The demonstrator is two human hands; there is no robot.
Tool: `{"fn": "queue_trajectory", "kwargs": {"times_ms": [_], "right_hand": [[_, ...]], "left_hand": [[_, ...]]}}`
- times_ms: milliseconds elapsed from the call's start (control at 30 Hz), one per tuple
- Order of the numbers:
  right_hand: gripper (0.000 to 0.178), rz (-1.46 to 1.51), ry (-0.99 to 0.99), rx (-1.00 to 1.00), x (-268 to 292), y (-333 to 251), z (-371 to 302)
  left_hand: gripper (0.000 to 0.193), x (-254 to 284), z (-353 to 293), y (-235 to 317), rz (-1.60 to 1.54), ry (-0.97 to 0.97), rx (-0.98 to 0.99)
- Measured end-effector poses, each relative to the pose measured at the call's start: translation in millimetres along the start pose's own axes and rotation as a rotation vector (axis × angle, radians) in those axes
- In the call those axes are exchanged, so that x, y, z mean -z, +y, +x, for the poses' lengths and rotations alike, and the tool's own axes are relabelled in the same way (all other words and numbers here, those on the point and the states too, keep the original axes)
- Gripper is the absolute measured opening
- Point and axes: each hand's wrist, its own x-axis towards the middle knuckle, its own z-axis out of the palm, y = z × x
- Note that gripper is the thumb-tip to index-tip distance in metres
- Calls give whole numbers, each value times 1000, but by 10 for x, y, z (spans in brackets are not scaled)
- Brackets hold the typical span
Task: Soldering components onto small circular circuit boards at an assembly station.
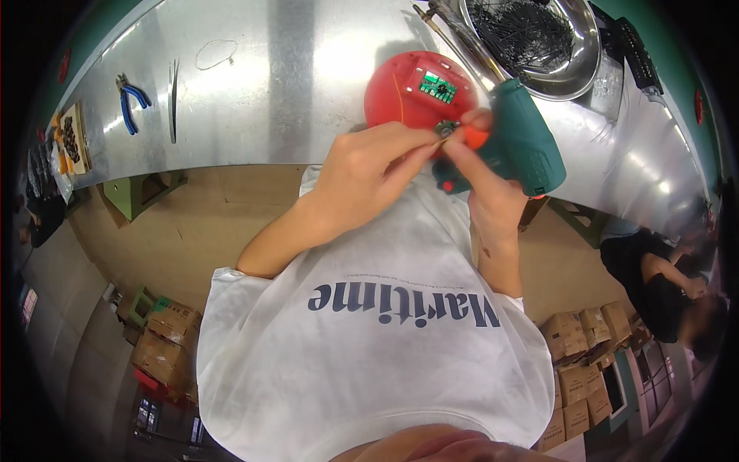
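A round red casing point(416, 106) with a green circuit board point(438, 87) sits on the shiny metal table point(231, 100); just on its near side, the left hand point(362, 169) pinches something too small to make out, thumb against forefinger, while the right hand's point(493, 196) fingers curl around a teal tool point(531, 135). Left of the casing lie tweezers point(174, 108) and blue pliers point(131, 106); beyond its right stands a steel bowl point(591, 54) of black strips point(523, 35). Well nearer than the casing, cardboard boxes point(165, 346) fill both sides of the room, with a seated person point(658, 269) at right.
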Motion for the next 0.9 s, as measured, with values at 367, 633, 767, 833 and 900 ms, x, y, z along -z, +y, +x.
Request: {"fn": "queue_trajectory", "kwargs": {"times_ms": [367,633,767,833,900], "right_hand": [[34,84,-59,-61,22,27,-1],[38,181,-41,-185,22,-17,12],[33,302,-41,-235,47,0,22],[32,271,-15,-237,27,6,19],[30,240,9,-238,-3,1,18]], "left_hand": [[14,35,-40,70,-137,-87,41],[13,-30,-46,7,-223,-76,143],[13,-24,-40,26,-186,-61,122],[12,-27,-26,32,-154,-54,83],[11,-26,-19,47,-145,-51,86]]}}
